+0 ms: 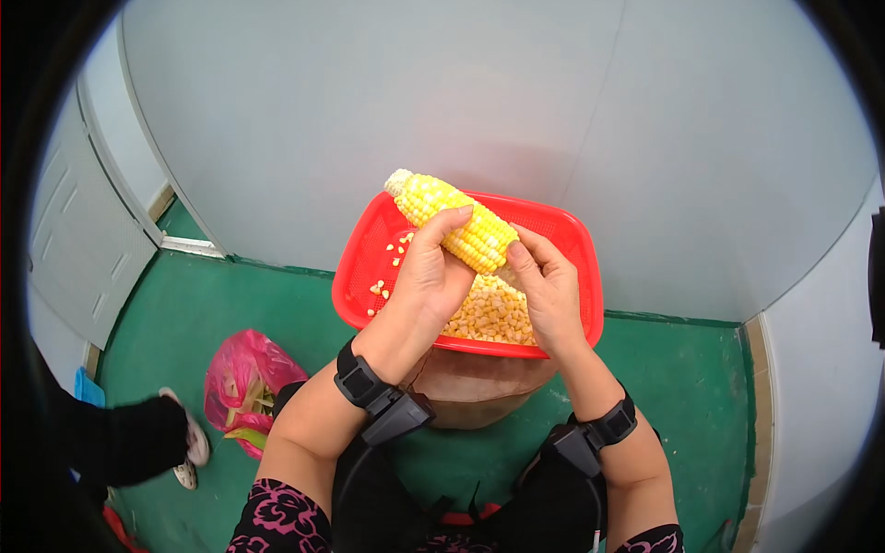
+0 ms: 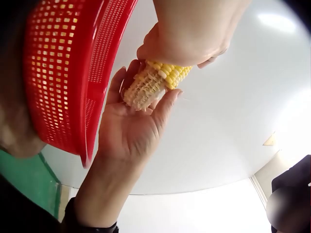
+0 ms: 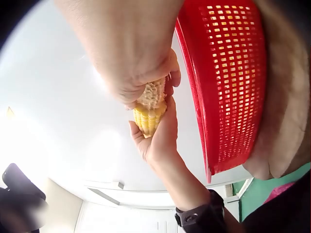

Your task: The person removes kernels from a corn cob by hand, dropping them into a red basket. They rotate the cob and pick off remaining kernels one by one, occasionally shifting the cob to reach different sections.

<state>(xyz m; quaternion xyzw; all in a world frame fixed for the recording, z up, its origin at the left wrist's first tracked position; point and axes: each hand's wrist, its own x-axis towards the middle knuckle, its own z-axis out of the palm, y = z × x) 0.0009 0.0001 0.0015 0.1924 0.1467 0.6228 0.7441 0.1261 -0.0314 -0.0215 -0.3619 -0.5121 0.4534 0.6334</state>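
Over the red basket, an ear of corn is held slantwise by both hands. My left hand grips it round the middle, the thumb lying along the yellow kernels. My right hand holds its lower right end with thumb and fingers. Seen from below in the left wrist view, that end is a stripped, pale cob, while yellow kernels cover the part by the left hand. A heap of loose kernels lies in the basket beneath, with several scattered ones on its left side.
The basket stands on a brown, rounded support close to a grey wall. On the green floor at left sits a pink plastic bag with husks, beside another person's shoe. A white door is further left.
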